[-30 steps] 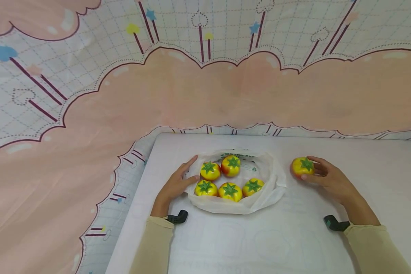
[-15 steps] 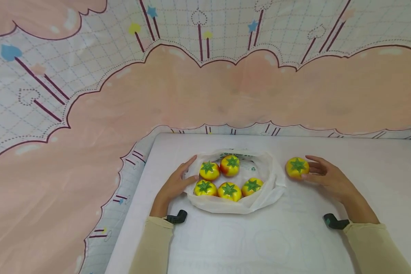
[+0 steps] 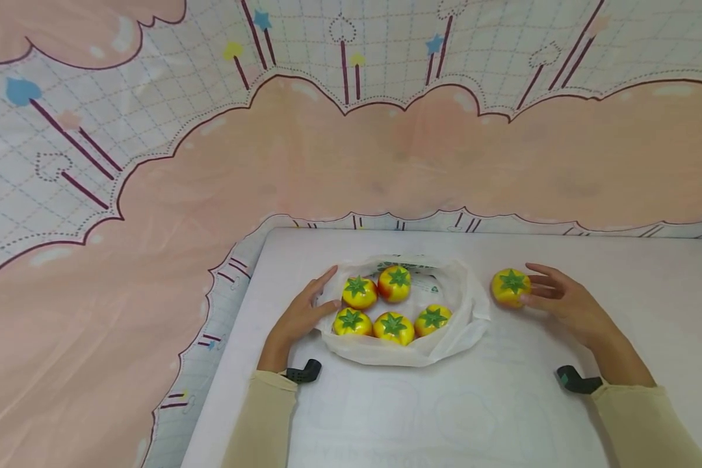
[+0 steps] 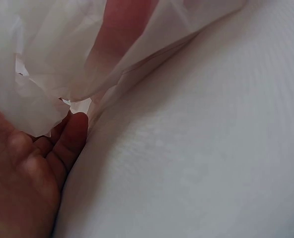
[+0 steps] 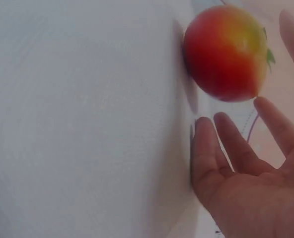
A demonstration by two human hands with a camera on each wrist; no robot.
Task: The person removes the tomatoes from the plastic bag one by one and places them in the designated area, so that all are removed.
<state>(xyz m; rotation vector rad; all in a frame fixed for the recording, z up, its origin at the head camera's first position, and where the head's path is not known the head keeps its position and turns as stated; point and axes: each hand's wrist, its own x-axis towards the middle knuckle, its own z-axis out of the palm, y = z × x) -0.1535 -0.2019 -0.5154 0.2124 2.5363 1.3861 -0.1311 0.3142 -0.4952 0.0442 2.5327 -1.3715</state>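
Observation:
A white plastic bag [image 3: 474,318] lies spread with its mouth up, and several yellow-and-red tomatoes [image 3: 393,327] with green star-shaped tops sit inside. At the bag's left rim, my left hand [image 3: 298,315] holds the plastic, thumb over the inner side; part of its grip is hidden under the film. One more tomato [image 3: 510,288] stands on the table to the right of the bag, its green top facing up. My right hand [image 3: 570,309] is spread beside it, fingers loosely extended. In the right wrist view a fingertip reaches the tomato's [image 5: 226,54] edge, without curling round it.
The table [image 3: 415,416] has a white cover. Behind it and along its left side hangs a peach-and-white patterned cloth [image 3: 386,162]. Each wrist wears a small black device [image 3: 304,370].
The right-hand tomato has tipped upright and shifted slightly left, out of the right hand's hold; the fingers have loosened. The left hand and the bag have stayed in place.

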